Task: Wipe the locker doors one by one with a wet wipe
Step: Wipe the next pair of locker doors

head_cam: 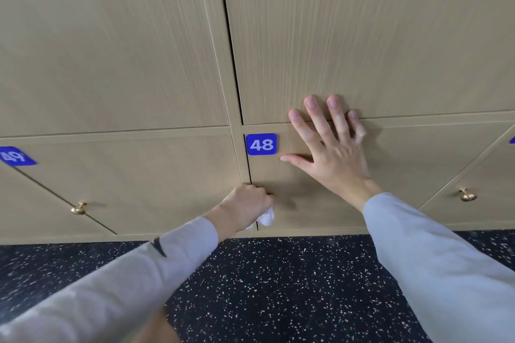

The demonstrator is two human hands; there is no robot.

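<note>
Blue plates read "48" and "49". Left hand grips the wipe at door 48's left edge; right hand presses flat, fingers spread over its top edge.

Right hand flat across the top edge of door 48, just right of its number plate; left hand lower left, wipe beneath it; door 49 to the left.
</note>
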